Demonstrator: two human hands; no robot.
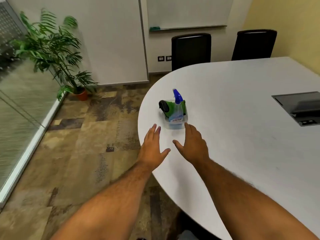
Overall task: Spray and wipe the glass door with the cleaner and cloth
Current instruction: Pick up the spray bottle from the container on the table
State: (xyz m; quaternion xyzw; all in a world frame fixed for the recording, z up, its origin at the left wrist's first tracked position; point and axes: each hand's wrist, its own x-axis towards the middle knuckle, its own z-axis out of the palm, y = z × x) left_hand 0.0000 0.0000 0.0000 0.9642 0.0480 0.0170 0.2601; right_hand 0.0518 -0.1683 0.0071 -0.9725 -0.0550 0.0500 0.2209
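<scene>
Both your hands hover with an open grip, left hand (152,146) and right hand (194,144), just short of the clear tub (175,124) at frame centre. Take the spray bottle (177,108) by its neck, then the green cloth (168,108) behind it.

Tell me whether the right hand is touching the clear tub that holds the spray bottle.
Cannot tell. In the head view the right hand has fingertips at the clear tub's near corner; no plain gap or contact shows.

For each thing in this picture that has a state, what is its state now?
Spray bottle: upright in the clear tub, not held.
Green cloth: inside the tub, behind the bottle.
Clear tub: on the white table.
Left hand: open, empty.
Right hand: open, empty.
Table hatch: lid open.
</scene>
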